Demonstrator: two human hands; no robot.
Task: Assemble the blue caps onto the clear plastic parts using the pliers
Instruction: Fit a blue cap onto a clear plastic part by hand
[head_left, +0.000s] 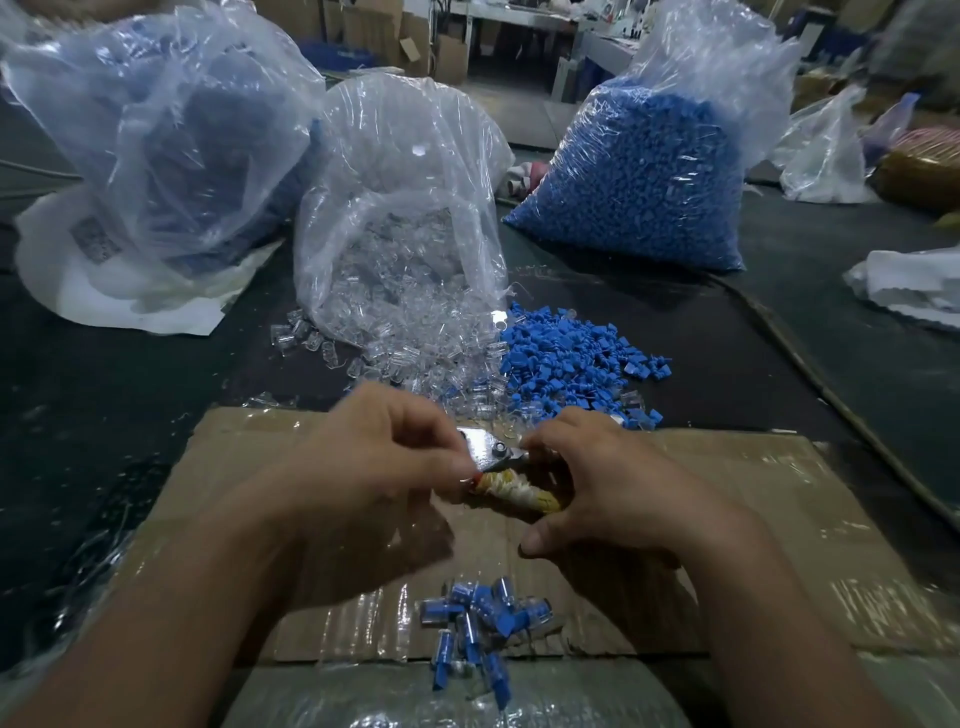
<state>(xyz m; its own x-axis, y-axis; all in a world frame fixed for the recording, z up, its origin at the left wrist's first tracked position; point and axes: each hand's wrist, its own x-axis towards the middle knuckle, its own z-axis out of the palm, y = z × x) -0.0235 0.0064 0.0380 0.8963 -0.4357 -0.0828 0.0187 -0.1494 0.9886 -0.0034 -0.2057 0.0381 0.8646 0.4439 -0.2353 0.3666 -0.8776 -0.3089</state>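
Note:
My right hand (602, 483) grips the pliers (496, 451) by their yellow-and-white wrapped handles, above the cardboard sheet (779, 519). The metal head points up and left. My left hand (384, 462) is blurred, its fingers curled and pinching at the pliers' head; any small part between the fingertips is hidden. Loose blue caps (566, 358) lie in a pile just beyond my hands, with loose clear plastic parts (415, 358) spilling from an open bag to their left. Several assembled clear parts with blue caps (478, 623) lie on the cardboard near me.
A clear bag of clear parts (400, 223) stands at centre back. A full bag of blue caps (649, 156) is at back right and another large bag (171, 135) at back left. White bags (914, 286) lie at the right edge. A dark mat covers the table.

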